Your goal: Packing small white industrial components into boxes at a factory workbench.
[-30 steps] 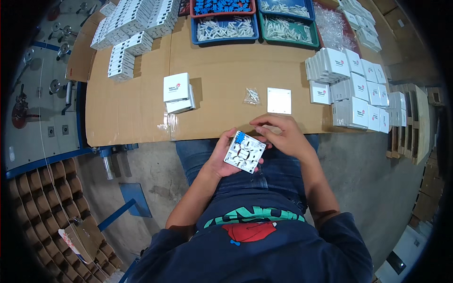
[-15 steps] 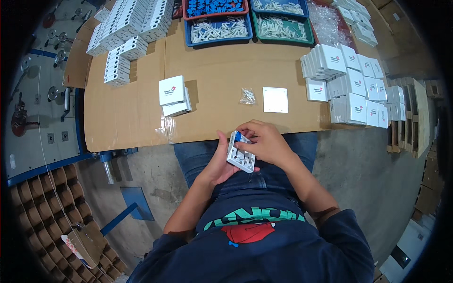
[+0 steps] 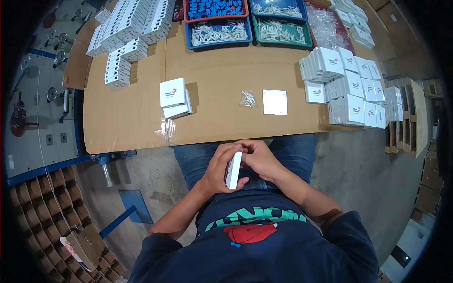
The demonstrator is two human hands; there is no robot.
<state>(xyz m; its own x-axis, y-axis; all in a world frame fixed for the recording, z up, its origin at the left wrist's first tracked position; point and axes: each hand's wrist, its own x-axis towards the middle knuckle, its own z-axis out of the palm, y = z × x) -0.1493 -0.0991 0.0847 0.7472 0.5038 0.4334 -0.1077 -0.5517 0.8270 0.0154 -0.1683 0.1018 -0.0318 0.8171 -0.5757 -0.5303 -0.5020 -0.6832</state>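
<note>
Over the lap [image 3: 296,152], the box [image 3: 234,172] was clamped, tilted on edge, in the left hand [image 3: 218,167]; whether it was gripped by the right hand [image 3: 261,161] could not be told; beyond, a bag [image 3: 247,98] and plate [image 3: 275,102] were laid

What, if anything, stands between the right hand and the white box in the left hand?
Nothing visible does. The left hand holds the white box tilted on edge, and the right hand is close beside its far end. Whether the right fingertips touch it is hard to tell.
</note>
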